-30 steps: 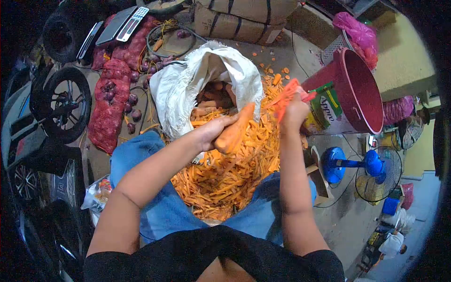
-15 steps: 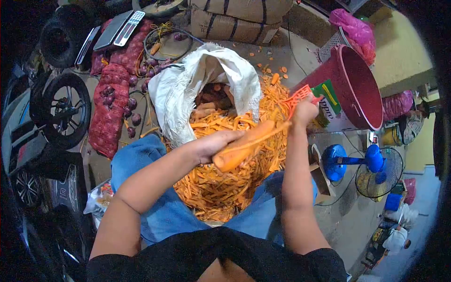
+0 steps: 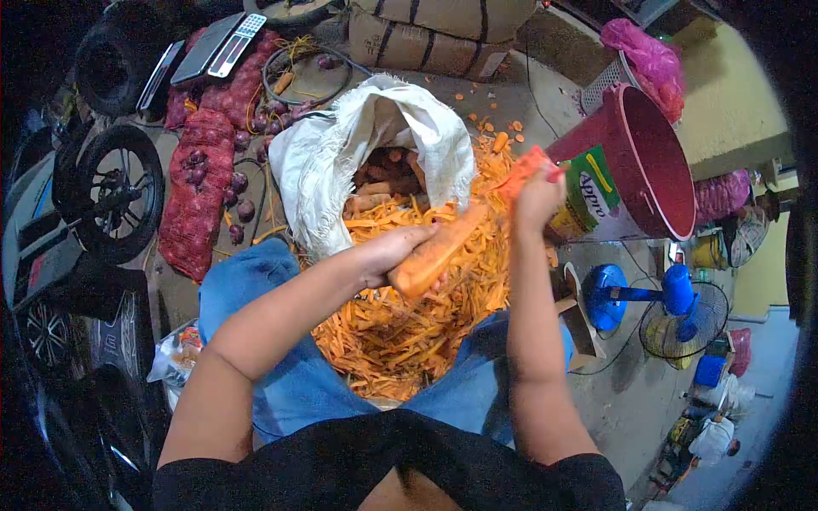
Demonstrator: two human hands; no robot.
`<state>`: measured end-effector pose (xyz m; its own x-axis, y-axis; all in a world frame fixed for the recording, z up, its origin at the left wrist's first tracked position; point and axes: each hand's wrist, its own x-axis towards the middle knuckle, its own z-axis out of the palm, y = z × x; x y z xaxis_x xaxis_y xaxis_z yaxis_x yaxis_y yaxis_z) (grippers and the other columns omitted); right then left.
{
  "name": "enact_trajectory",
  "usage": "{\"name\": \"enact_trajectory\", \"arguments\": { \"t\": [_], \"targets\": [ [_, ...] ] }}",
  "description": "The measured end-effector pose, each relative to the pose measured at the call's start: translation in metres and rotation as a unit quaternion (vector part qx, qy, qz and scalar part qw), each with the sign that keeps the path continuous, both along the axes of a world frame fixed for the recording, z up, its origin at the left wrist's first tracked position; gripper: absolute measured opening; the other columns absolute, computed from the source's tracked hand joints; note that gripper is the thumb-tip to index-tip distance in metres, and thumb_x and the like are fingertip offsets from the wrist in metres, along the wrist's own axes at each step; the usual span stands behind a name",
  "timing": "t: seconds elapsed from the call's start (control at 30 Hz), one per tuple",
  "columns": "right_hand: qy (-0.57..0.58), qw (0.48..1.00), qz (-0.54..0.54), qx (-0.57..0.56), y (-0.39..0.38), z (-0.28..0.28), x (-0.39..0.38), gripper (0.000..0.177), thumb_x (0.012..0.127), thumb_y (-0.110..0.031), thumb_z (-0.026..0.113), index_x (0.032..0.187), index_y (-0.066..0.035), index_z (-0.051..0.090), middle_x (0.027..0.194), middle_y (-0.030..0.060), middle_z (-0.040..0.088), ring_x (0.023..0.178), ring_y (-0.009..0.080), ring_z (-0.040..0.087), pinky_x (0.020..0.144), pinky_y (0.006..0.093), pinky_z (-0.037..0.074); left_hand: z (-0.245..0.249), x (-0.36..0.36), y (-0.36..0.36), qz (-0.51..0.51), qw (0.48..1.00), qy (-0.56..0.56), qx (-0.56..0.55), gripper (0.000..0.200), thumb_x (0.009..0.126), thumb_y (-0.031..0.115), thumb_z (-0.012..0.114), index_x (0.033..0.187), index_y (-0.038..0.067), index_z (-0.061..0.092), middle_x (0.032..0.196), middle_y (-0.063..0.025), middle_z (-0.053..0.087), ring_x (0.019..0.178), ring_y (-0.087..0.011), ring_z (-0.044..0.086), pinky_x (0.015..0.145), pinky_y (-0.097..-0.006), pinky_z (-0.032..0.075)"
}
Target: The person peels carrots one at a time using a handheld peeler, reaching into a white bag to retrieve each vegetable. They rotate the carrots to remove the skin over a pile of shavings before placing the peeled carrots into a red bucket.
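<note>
My left hand (image 3: 396,254) is closed around the thick end of a large carrot (image 3: 436,255), whose far end is blurred by motion. In my right hand (image 3: 539,203) is an orange-red peeler (image 3: 521,175), just beyond the carrot's far end; its blade is too smeared to make out. Below both hands lies a broad heap of carrot peelings (image 3: 383,341), between my knees. Ahead of me a white woven sack (image 3: 311,187) stands with its mouth towards me, and unpeeled carrots (image 3: 375,189) show inside it.
On the right a large red bucket (image 3: 626,162) leans with its mouth turned away, near a blue fan (image 3: 677,294). To the left are a red net bag of onions (image 3: 200,204), a scale (image 3: 217,51) and a motorcycle wheel (image 3: 119,192). Brown bales (image 3: 434,43) lie at the back.
The peeler and my right hand have shifted slightly left and towards me. A long strip hanging along the carrot before no longer shows. My left hand still grips the carrot.
</note>
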<state>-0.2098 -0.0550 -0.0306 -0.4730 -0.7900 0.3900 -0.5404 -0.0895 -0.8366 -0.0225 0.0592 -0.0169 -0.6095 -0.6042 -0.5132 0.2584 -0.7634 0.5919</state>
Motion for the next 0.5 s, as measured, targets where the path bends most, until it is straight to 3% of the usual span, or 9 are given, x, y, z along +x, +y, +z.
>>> {"name": "enact_trajectory", "arguments": {
  "t": [0.1, 0.13, 0.2, 0.27, 0.33, 0.37, 0.4, 0.43, 0.5],
  "targets": [
    [-0.155, 0.985, -0.064, 0.029, -0.002, 0.013, -0.012, 0.018, 0.081, -0.017, 0.044, 0.076, 0.000, 0.048, 0.069, 0.0039, 0.051, 0.061, 0.0125, 0.045, 0.055, 0.0276, 0.037, 0.009, -0.003, 0.000, 0.059, 0.996, 0.023, 0.057, 0.037, 0.085, 0.034, 0.027, 0.092, 0.001, 0.044, 0.071, -0.0108, 0.054, 0.057, -0.0187, 0.055, 0.052, -0.0293, 0.047],
    [-0.154, 0.986, -0.063, 0.028, 0.001, 0.016, -0.008, 0.018, 0.081, -0.017, 0.044, 0.076, 0.000, 0.048, 0.069, 0.0039, 0.051, 0.061, 0.0125, 0.045, 0.055, 0.0276, 0.037, 0.002, -0.001, -0.004, 0.086, 0.994, 0.010, 0.064, 0.036, 0.085, 0.033, 0.029, 0.093, 0.003, 0.044, 0.073, -0.0095, 0.054, 0.060, -0.0181, 0.055, 0.055, -0.0281, 0.046],
    [-0.138, 0.977, 0.139, -0.079, 0.028, 0.037, 0.029, 0.018, 0.081, -0.018, 0.044, 0.076, -0.001, 0.048, 0.068, 0.0019, 0.049, 0.060, 0.0109, 0.044, 0.053, 0.0266, 0.036, 0.006, 0.001, -0.011, 0.122, 0.990, 0.007, 0.073, 0.035, 0.084, 0.033, 0.029, 0.094, 0.004, 0.045, 0.074, -0.0088, 0.054, 0.061, -0.0178, 0.055, 0.055, -0.0279, 0.047],
    [-0.167, 0.967, 0.192, 0.001, 0.058, 0.034, 0.060, 0.018, 0.081, -0.018, 0.044, 0.079, 0.000, 0.048, 0.067, 0.0012, 0.048, 0.059, 0.0092, 0.042, 0.053, 0.0251, 0.035, -0.005, -0.002, -0.016, 0.176, 0.980, 0.026, 0.091, 0.033, 0.084, 0.033, 0.030, 0.095, 0.006, 0.046, 0.076, -0.0065, 0.054, 0.062, -0.0165, 0.055, 0.055, -0.0277, 0.047],
    [-0.047, 0.959, 0.277, -0.036, 0.085, 0.033, 0.082, 0.020, 0.081, -0.020, 0.044, 0.079, 0.000, 0.048, 0.065, 0.0010, 0.046, 0.058, 0.0080, 0.040, 0.053, 0.0238, 0.035, 0.007, -0.009, -0.014, 0.186, 0.980, 0.021, 0.064, 0.032, 0.084, 0.032, 0.029, 0.094, 0.007, 0.046, 0.076, -0.0056, 0.054, 0.062, -0.0153, 0.055, 0.054, -0.0274, 0.047],
    [-0.048, 0.959, 0.277, -0.033, 0.083, 0.032, 0.081, 0.020, 0.081, -0.020, 0.044, 0.079, 0.000, 0.048, 0.065, 0.0010, 0.046, 0.058, 0.0080, 0.040, 0.053, 0.0238, 0.035, 0.010, -0.010, -0.012, 0.197, 0.979, 0.015, 0.040, 0.031, 0.084, 0.031, 0.029, 0.093, 0.007, 0.047, 0.075, -0.0047, 0.054, 0.061, -0.0142, 0.054, 0.054, -0.0270, 0.046],
    [-0.066, 0.969, 0.239, 0.004, 0.077, 0.030, 0.080, 0.021, 0.080, -0.021, 0.045, 0.075, 0.000, 0.047, 0.063, 0.0059, 0.046, 0.056, 0.0120, 0.042, 0.052, 0.0258, 0.036, -0.004, -0.002, -0.009, 0.085, 0.996, 0.017, 0.009, 0.029, 0.084, 0.029, 0.029, 0.092, 0.008, 0.048, 0.075, -0.0030, 0.054, 0.062, -0.0120, 0.054, 0.055, -0.0253, 0.045],
    [-0.083, 0.975, 0.200, 0.040, 0.070, 0.029, 0.079, 0.023, 0.080, -0.022, 0.045, 0.072, 0.000, 0.047, 0.060, 0.0107, 0.046, 0.055, 0.0160, 0.044, 0.052, 0.0278, 0.036, -0.007, -0.003, -0.011, 0.087, 0.996, 0.017, 0.010, 0.029, 0.084, 0.029, 0.029, 0.092, 0.008, 0.048, 0.075, -0.0030, 0.054, 0.062, -0.0120, 0.054, 0.055, -0.0253, 0.045],
    [-0.057, 0.985, 0.159, -0.037, 0.055, 0.022, 0.071, 0.022, 0.080, -0.020, 0.044, 0.071, 0.000, 0.047, 0.059, 0.0103, 0.047, 0.052, 0.0176, 0.044, 0.051, 0.0284, 0.037, -0.007, -0.007, -0.019, 0.147, 0.988, -0.010, -0.037, 0.029, 0.084, 0.028, 0.029, 0.090, 0.008, 0.049, 0.076, -0.0026, 0.054, 0.063, -0.0110, 0.054, 0.057, -0.0243, 0.045]
  ]
}}
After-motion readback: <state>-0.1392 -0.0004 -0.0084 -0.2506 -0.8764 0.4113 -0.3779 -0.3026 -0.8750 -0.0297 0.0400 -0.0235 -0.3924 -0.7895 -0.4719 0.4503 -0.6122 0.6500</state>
